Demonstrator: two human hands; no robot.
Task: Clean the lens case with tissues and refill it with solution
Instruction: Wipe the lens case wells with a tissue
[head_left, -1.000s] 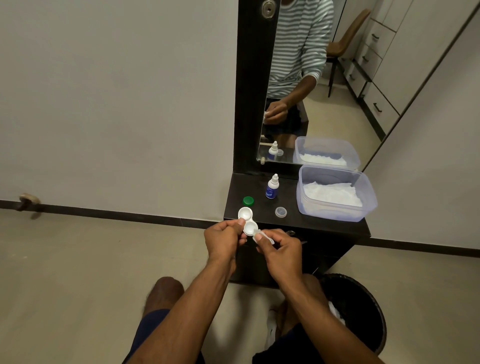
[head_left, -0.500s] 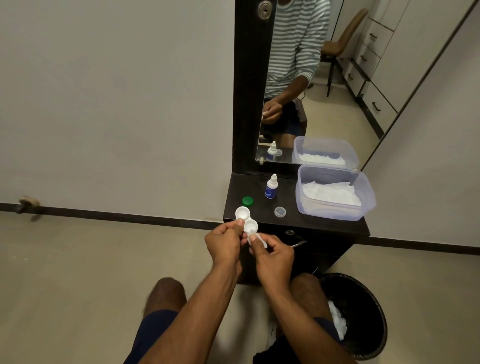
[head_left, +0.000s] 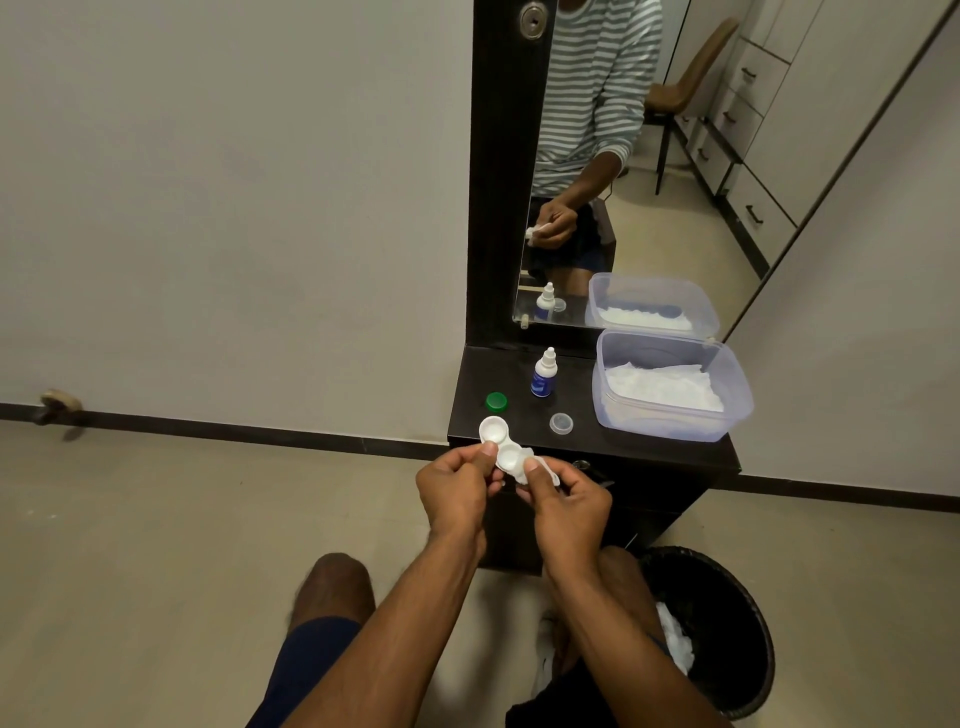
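My left hand pinches the white two-cup lens case by its edge, both cups open and facing up, just in front of the dark vanity shelf. My right hand pinches a small white tissue against the right side of the nearer cup. A small white and blue solution bottle stands upright on the shelf. A green cap and a clear cap lie near it.
A clear plastic tub of white tissues sits on the shelf's right side, under a mirror. A black waste bin with used tissue stands on the floor at the lower right. My knees are below my forearms.
My right hand has shifted the tissue around the nearer cup of the case. Both hands have stayed together in front of the shelf; the view moved slightly.
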